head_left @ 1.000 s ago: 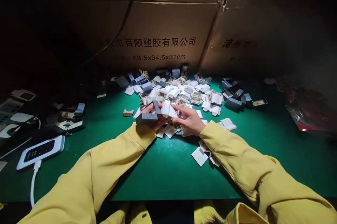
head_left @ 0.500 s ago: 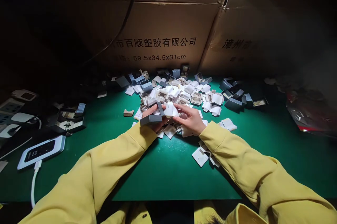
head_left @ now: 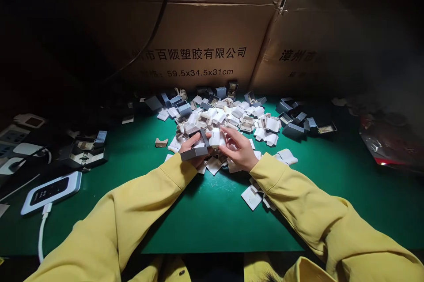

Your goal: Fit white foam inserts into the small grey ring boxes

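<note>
Work observed: a white insert is held at the open mouth of a hinged grey box, both at the near edge of the heap of loose inserts and raised slightly above it. The left hand grips the grey box from its left side, fingers curled around the base and thumb over the top, clamped firmly on it; the lid stands up at an angle on the side facing the insert. The right hand comes in from the right of the heap's near edge, with thumb and forefinger pinched together on the white insert and the remaining fingers spread loosely beneath. Whether the insert already touches the inside of the box cannot be told, as the lid and fingers cover the joint. Assessment: the step is best done by keeping the box level and steady in the left grip, squaring the insert to the cavity before pressing, and pushing evenly with the fingertips so no corner rides up on the wall; the lid should be kept clear of the insert's path. Both forearms, in yellow sleeves, converge on the heap from the near side, wrists low and bent slightly inward, elbows wide. Loose grey boxes lie to the right of the heap, a cardboard carton stands behind it, and a charging device lies well to its left
</note>
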A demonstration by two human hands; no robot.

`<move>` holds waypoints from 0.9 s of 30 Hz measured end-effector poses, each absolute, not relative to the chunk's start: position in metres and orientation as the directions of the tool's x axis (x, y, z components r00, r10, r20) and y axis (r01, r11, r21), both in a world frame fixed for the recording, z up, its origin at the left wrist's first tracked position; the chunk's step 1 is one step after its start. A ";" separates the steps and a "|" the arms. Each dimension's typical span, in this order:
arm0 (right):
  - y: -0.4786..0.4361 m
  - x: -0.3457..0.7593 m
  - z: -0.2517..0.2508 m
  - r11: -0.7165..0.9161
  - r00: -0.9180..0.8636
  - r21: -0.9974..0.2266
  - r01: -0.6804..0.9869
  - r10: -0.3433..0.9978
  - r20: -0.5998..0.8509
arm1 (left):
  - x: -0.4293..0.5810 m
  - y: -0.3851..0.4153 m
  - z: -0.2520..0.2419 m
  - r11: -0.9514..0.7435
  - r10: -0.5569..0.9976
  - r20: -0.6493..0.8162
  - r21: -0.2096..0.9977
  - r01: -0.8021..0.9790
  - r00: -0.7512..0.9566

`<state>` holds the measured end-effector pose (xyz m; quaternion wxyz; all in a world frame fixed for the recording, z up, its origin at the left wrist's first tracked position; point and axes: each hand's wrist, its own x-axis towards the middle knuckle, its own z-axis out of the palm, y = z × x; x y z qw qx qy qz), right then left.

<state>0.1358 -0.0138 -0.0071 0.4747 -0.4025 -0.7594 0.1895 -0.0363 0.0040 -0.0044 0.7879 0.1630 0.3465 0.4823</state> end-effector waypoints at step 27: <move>-0.011 0.138 -0.009 0.691 -0.309 -0.568 0.448 0.715 0.627 | -0.038 -0.002 0.003 0.516 0.856 -0.401 0.693 -0.504 0.326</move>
